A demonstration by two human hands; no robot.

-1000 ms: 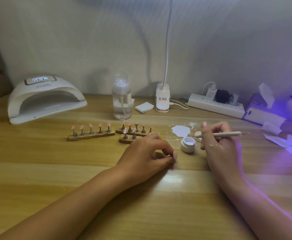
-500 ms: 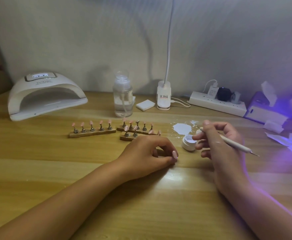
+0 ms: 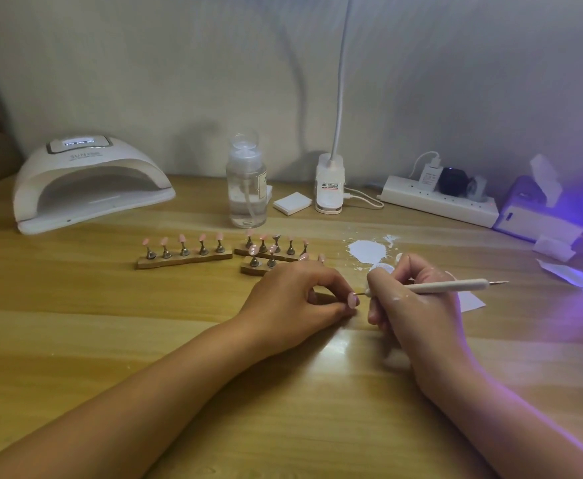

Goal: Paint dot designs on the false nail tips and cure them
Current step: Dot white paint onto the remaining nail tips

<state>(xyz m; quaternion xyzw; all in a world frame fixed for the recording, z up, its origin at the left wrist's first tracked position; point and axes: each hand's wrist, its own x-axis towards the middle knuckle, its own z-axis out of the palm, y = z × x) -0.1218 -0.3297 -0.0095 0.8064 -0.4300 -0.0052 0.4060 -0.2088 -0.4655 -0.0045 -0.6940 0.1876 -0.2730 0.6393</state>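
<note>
Tabletop (image 3: 93, 357), curing lamp (image 3: 89, 181) at back-left edge

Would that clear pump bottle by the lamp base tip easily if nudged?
Probably not at a light nudge: the pump bottle stands upright on a broad base, with liquid seemingly sitting low. It is taller than wide, so a push near the top might topple it. Its smooth clear wall looks slippery.

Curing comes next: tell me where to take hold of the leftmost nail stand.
Probably by its wooden base, a low grip on the free left end, coming from the left: pink tips stand on pegs along the top, and another stand sits near its right end.
</note>
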